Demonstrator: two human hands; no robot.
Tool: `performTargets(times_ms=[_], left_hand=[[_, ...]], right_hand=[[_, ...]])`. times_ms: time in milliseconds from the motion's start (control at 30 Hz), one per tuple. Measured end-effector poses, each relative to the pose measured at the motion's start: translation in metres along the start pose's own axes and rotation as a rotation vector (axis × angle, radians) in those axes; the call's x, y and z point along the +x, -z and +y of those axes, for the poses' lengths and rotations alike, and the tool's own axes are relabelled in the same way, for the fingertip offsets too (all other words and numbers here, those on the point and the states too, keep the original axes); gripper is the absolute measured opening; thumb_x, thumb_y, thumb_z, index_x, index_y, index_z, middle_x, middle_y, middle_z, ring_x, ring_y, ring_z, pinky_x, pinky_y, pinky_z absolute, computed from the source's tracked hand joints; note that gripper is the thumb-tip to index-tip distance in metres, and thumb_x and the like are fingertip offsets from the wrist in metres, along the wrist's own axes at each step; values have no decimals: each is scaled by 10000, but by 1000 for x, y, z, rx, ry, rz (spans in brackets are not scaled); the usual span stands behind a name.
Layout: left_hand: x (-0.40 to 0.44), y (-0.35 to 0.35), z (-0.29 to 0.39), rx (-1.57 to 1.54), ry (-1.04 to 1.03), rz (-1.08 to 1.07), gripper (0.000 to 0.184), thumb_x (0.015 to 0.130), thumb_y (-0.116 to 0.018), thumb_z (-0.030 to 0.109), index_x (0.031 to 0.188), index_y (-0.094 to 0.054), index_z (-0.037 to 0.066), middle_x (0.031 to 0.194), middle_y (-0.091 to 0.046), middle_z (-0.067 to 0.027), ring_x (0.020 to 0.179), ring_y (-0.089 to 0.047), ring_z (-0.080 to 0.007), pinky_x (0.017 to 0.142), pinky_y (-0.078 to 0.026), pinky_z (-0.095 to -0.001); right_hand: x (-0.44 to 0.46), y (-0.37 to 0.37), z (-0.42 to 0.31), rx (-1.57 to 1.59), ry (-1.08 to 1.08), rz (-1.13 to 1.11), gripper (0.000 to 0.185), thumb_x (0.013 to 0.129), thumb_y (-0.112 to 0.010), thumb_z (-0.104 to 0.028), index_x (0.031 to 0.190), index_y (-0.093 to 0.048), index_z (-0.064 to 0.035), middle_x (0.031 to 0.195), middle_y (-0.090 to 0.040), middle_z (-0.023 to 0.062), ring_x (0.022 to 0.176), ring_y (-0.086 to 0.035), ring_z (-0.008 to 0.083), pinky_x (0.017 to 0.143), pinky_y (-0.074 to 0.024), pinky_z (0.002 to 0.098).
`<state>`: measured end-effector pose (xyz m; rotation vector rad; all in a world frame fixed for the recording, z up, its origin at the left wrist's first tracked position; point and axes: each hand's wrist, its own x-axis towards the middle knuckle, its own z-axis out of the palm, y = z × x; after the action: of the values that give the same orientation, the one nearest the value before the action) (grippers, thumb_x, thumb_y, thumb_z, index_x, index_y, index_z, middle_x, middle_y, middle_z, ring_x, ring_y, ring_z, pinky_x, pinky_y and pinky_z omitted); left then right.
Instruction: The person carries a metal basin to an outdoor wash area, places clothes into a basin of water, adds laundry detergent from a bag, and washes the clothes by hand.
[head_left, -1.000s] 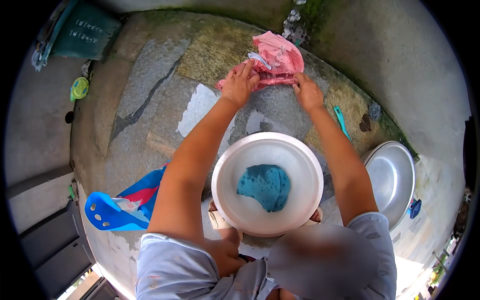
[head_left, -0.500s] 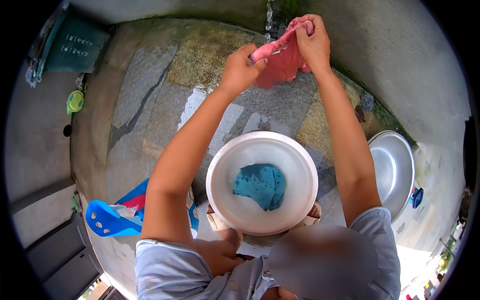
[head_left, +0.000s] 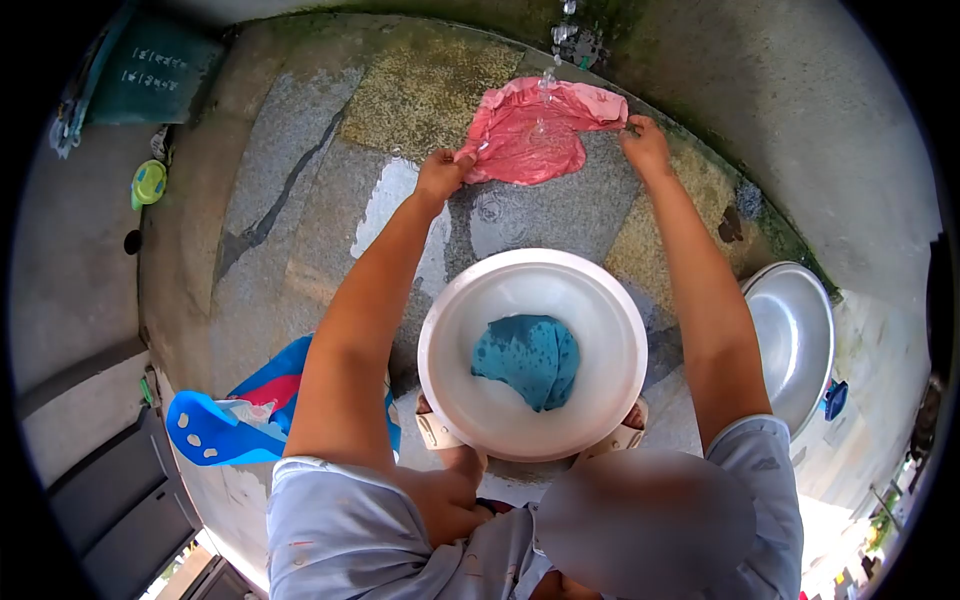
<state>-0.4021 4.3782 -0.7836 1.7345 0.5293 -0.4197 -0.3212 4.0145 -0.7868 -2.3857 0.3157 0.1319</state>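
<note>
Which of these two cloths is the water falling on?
The pink cloth, spread between the left hand and right hand; the blue cloth lies in the white basin instead.

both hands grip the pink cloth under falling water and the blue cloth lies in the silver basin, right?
Wrong basin: the head view shows the blue cloth in the white basin, not the silver basin. The left hand and right hand do grip the pink cloth under falling water.

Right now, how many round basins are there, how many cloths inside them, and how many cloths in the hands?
Round basins: 2 (white basin, silver basin)
Cloths inside basins: 1 (teal cloth)
Cloths held: 1 (pink cloth)
Total: 4
</note>
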Motion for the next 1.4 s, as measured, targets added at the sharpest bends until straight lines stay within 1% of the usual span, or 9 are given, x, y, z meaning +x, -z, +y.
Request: performTargets(times_ms=[233, 333, 567, 733, 967, 1067, 1167, 1267, 1400], left_hand=[[13, -28, -1, 192, -183, 123, 495, 811, -793, 388, 1004, -618, -33, 884, -686, -91, 745, -641, -169, 633, -517, -311], [-6, -46, 4, 55, 45, -187, 302, 887, -722, 358, 900, -623, 74, 769, -638, -18, 627, -572, -125, 538, -479, -284], [-17, -41, -17, 326, -94, -43, 616, 838, -767, 320, 1251, -398, 50, 821, -680, -153, 747, -687, -272, 702, -550, -397], [-30, -47, -3, 604, -262, -51, 709, 808, -735, 148, 1385, -323, 149, 892, -689, -225, 835, -685, -396, 745, -539, -467], [-30, -63, -1, 861, -198, -52, 723, 822, -672, 97, 1437, -292, 104, 977, -682, -243, 917, -665, -421, 802, -527, -500], [-35, -65, 5, 935, -204, -80, 720, 839, -641, 103, 1450, -264, 65, 999, -680, -242, 928, -665, -416, 810, -531, -493], [-35, -64, 12, 991, -176, -104, 764, 837, -633, 105, 1478, -221, 57, 1015, -681, -233, 939, -665, -412, 815, -533, -488], [-43, -69, 7, 1046, -165, -94, 831, 823, -642, 101, 1509, -175, 59, 1031, -683, -224, 949, -668, -401, 812, -537, -480], [-37, -68, 2, 1091, -243, -52, 865, 851, -637, 169, 1534, -119, 58, 957, -682, -257, 881, -668, -419, 782, -526, -498]], right_hand=[[-24, -28, -20, -267, 207, 200, 597, 797, -732, -338, 1341, -539, -186, 1419, -517, 121, 1379, -388, 318, 1088, -369, 471], [-27, -42, -25, -434, 312, 144, 496, 837, -689, -288, 1302, -537, -200, 1420, -506, 108, 1394, -347, 305, 1077, -354, 509], [-45, -65, -80, 175, 361, 49, 281, 882, -619, -227, 1141, -542, -149, 1129, -654, 113, 956, -655, 350, 835, -507, 448], [-101, -109, -74, -192, 1037, -349, 253, 879, -620, -237, 1101, -531, -154, 987, -652, 102, 899, -680, 282, 714, -546, 414], [22, -57, -66, -340, 325, -50, 172, 941, -505, -195, 1076, -514, -90, 1013, -655, 178, 845, -676, 372, 689, -541, 481], [-46, -98, -80, -154, 602, 104, 209, 917, -539, -163, 1114, -539, -91, 1152, -618, 172, 886, -667, 378, 762, -538, 474], [-51, -98, -51, -253, 1160, -114, 293, 887, -572, -143, 1178, -553, -120, 1231, -582, 135, 956, -655, 371, 802, -542, 448], [5, -50, -54, -360, 454, -100, 303, 915, -507, -176, 1210, -542, -116, 1221, -584, 168, 996, -647, 383, 817, -542, 453], [-2, -59, -82, -307, 396, -23, 278, 933, -476, -160, 1198, -555, -127, 1148, -622, 220, 961, -656, 402, 826, -533, 478]])
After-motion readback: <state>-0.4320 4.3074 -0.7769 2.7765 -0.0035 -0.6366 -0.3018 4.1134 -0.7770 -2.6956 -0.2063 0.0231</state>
